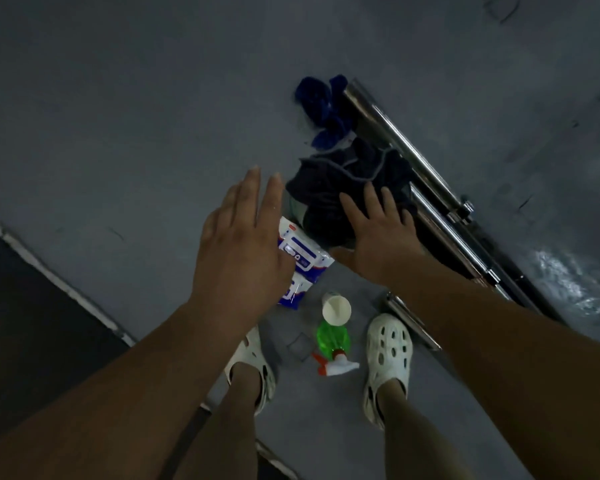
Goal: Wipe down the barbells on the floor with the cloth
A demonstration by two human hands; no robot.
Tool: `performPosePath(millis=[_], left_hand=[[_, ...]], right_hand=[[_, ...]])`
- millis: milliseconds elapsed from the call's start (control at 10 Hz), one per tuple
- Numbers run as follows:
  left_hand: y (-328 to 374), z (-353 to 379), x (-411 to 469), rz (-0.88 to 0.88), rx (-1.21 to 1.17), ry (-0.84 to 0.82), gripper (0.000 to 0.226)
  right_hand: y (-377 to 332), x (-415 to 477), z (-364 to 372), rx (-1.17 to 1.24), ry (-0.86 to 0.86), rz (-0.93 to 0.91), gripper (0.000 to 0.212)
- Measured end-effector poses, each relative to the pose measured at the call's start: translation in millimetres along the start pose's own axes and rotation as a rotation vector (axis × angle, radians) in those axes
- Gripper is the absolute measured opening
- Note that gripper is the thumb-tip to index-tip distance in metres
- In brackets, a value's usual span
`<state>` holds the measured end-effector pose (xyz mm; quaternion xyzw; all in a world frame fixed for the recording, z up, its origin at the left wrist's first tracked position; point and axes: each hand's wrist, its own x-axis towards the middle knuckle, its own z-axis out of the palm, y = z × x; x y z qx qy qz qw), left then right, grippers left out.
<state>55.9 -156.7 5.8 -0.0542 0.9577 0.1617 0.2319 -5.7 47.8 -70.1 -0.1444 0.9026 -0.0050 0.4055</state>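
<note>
left hand (243,244) flat, empty | right hand (378,233) spread above crumpled dark navy cloth (347,181), ungripped | cloth on grey floor (153,98), against long chrome barbells (416,157) | risk: treading on green plastic spray bottle (333,337) underfoot

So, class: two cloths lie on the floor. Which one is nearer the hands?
The dark navy cloth, right by the right hand beside the barbells; the bright blue cloth lies farther away.
</note>
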Motion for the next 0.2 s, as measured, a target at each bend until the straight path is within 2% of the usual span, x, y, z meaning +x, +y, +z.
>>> performPosePath(millis=[200], left_hand=[[21,-25,5,0.009,-0.028,0.006,0.092]], right_hand=[[1,-28,-34,0.129,0.102,-0.008,0.086]])
